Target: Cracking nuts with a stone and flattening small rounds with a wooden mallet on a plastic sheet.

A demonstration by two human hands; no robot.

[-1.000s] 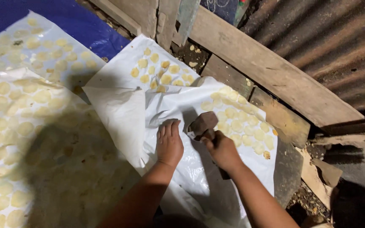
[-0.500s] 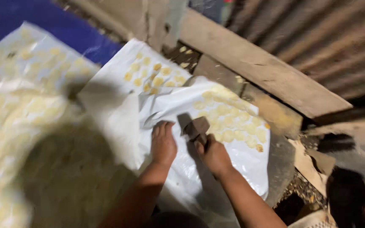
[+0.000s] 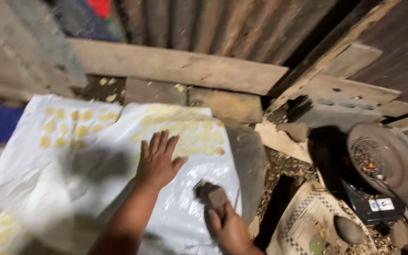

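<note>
Here the right hand [image 3: 232,231] grips a brown block [image 3: 212,196] pointing up-left; left hand [image 3: 158,160] open, flat.

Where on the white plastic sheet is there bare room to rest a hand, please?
Bare: the white plastic sheet left of the left hand, and the strip between it and the right hand gripping a brown block. Crowded: pale yellow discs along the far edge.

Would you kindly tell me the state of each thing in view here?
left hand: open, fingers spread, flat on the white plastic sheet
right hand: closed around a brown block tool
white plastic sheet: spread out, wrinkled
yellow discs: lying in rows under the sheet's fold
round pan: tilted, holding debris
</note>
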